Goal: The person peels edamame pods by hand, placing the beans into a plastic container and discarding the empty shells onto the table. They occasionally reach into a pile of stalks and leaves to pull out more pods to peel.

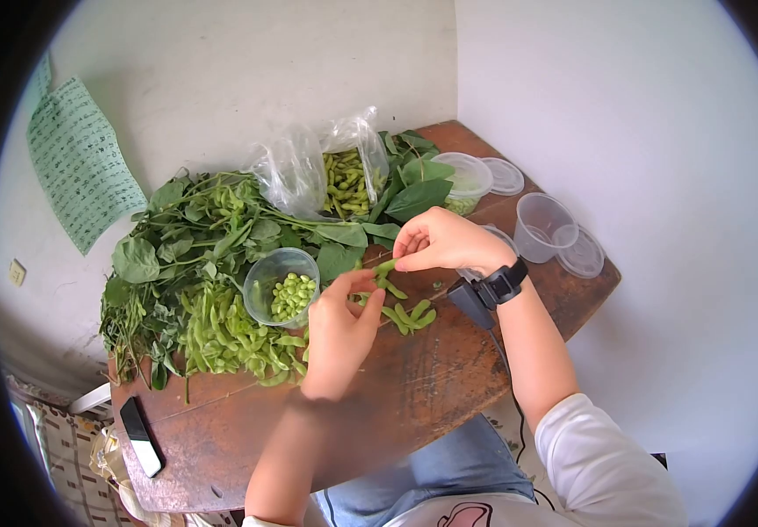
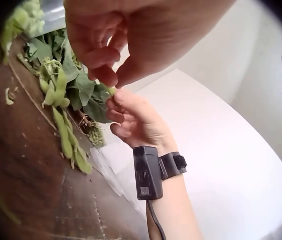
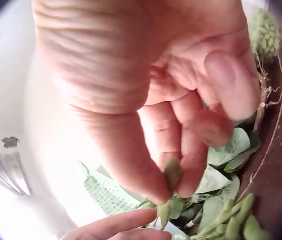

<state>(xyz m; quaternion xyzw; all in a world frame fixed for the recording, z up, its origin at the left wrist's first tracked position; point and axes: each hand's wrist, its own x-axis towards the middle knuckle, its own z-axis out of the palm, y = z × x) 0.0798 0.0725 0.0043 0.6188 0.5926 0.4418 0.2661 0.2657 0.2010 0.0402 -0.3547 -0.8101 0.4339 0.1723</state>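
Between the two hands is a green soybean pod (image 3: 164, 212). My right hand (image 1: 445, 241) pinches it between thumb and fingertip, the other fingers loosely bent. From the other side my left hand (image 1: 344, 329) meets it with thumb and forefinger close together; in the left wrist view only a bit of green shows between the hands. Below them, several loose pods (image 1: 410, 318) lie on the wooden table (image 1: 449, 378). A clear round tub (image 1: 253, 307) left of the left hand holds shelled green beans (image 1: 291, 297).
A heap of pods (image 1: 221, 329) and leafy bean stalks (image 1: 168, 241) covers the table's left and back. Behind stands a plastic bag (image 1: 295, 176) of pods. Lidded and empty clear tubs (image 1: 541, 230) stand at the right edge. A phone (image 1: 139, 436) lies front left.
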